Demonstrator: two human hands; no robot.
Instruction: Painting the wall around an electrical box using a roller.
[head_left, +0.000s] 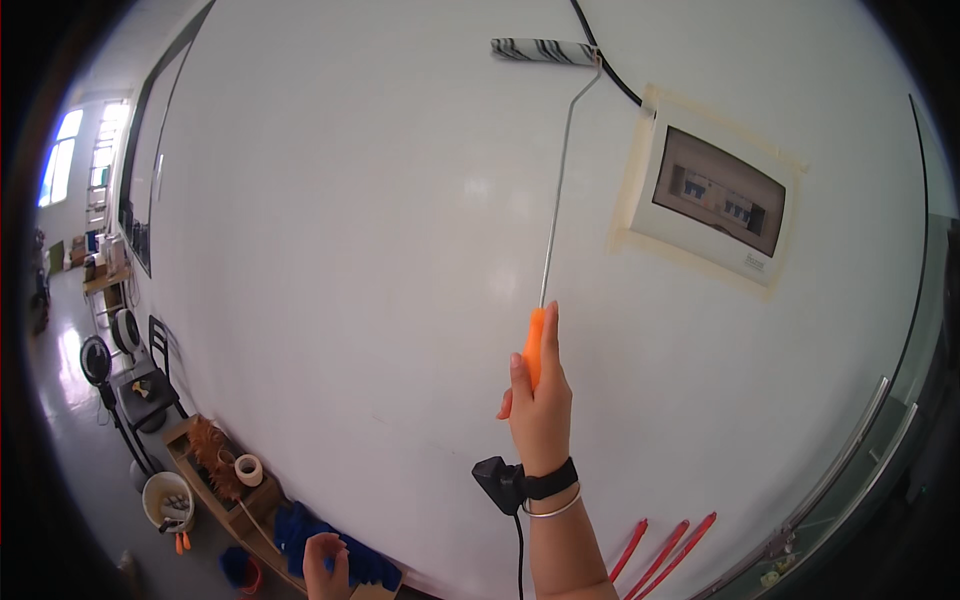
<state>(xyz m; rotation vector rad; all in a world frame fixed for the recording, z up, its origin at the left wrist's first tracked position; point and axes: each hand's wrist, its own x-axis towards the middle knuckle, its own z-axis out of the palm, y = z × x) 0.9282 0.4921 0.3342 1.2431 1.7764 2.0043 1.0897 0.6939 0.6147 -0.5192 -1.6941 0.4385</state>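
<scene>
My right hand is closed around the orange handle of a paint roller, its index finger stretched along the grip. The long metal rod rises to the striped roller sleeve, which is at the white wall near a black cable. Right of the rod, a breaker box with a tinted cover is edged by masking tape. A device is strapped to my right wrist, above a bangle. Low in the view is my left hand, fingers curled with nothing seen in it, in front of a blue cloth.
A wooden shelf unit along the wall holds a feather duster and a tape roll. Left of it stand a bucket with rollers, a black chair and fans. Red poles lean low right, near a glass door's metal handle.
</scene>
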